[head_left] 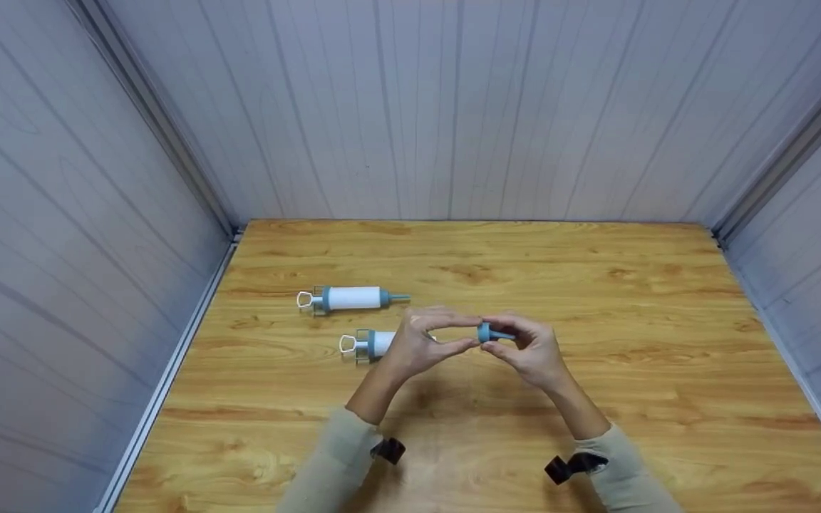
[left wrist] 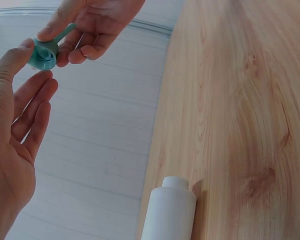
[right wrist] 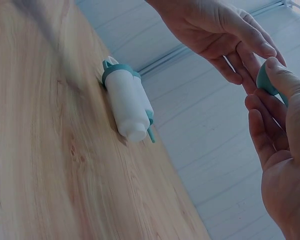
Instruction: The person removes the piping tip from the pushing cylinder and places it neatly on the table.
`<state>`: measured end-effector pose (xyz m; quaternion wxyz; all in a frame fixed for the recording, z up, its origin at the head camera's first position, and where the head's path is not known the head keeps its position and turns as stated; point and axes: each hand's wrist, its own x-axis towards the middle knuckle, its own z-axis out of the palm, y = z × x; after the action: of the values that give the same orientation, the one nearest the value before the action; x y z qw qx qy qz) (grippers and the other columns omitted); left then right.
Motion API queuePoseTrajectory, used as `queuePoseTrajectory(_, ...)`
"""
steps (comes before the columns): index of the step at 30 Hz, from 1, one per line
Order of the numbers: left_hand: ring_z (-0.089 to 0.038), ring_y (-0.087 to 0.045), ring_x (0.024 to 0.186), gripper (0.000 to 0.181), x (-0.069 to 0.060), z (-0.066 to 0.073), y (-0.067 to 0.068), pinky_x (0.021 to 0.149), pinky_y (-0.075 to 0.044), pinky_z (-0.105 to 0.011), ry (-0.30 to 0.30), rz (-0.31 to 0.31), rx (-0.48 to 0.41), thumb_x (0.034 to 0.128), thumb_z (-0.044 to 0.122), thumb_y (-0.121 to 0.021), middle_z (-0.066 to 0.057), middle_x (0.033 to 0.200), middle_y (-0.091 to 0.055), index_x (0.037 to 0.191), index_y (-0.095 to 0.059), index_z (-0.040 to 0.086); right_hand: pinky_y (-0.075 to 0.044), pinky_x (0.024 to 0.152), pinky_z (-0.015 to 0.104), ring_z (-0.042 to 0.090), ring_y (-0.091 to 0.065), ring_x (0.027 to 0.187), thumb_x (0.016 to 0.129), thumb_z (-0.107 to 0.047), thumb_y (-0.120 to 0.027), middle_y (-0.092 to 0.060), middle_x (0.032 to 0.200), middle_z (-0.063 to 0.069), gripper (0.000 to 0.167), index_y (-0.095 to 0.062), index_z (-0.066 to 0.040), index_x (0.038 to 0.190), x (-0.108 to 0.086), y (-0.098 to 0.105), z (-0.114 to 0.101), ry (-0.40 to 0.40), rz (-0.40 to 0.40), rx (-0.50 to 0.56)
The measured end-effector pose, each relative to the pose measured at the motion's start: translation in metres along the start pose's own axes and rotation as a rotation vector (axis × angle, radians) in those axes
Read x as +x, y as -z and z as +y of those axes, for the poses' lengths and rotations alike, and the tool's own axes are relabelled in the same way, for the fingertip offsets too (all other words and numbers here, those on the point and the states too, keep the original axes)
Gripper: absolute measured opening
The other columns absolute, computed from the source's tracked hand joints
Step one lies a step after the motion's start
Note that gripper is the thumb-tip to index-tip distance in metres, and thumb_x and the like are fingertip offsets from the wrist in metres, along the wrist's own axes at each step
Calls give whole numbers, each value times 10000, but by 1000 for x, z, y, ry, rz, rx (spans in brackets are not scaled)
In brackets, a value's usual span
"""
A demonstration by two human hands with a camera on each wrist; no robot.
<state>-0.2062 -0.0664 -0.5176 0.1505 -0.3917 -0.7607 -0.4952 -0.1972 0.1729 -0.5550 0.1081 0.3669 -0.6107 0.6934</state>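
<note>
A teal nozzle cap (head_left: 484,333) with a thin spout is held above the table between both hands. My right hand (head_left: 537,353) pinches it from the spout side. The thumb and fingertips of my left hand (head_left: 417,343) pinch the wide rim from the other side. In the left wrist view, the hollow inside of the nozzle cap (left wrist: 46,56) shows. Beneath my left hand lies a white syringe-like dispenser (head_left: 383,343) with a teal collar and a white pull handle, partly hidden in the head view. Its neck (left wrist: 175,182) is bare of a nozzle.
A second white dispenser (head_left: 355,298), fitted with a teal nozzle, lies farther back, parallel to the first. Both are on the wood-grain table (head_left: 631,313). Pale panels (head_left: 417,107) enclose the table at the back and both sides.
</note>
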Motion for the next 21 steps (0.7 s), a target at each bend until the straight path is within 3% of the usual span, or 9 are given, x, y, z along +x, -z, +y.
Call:
queuePoseTrajectory(10, -284, -862, 1067, 261, 1, 1, 1, 965, -685, -354, -5, 1, -6, 953, 97, -904, -110, 1158, -884, 1209, -875, 50, -640, 965, 193, 42, -796, 1167, 882, 281, -740, -819, 1296, -69, 420, -686, 232, 1295, 0, -1, 2, 2, -2, 4)
queuePoseTrajectory(16, -277, -858, 1064, 258, 2, 1, 3, 959, -689, -385, 8, 5, 1, 956, 96, -902, -90, 1149, -888, 1213, -880, 78, -647, 888, 184, 48, -787, 1060, 937, 163, -793, -814, 1198, -79, 414, -658, 238, 1322, 0, 3, 0, -7, -3, -18)
queuePoseTrajectory(21, -274, -856, 1043, 238, 3, 1, 7, 950, -689, -394, 10, 18, -2, 956, 97, -902, -81, 1127, -892, 1193, -887, 89, -654, 874, 200, 71, -799, 1003, 898, 255, -745, -796, 1143, -75, 440, -602, 283, 1313, -3, 9, -3, -35, 13, -37)
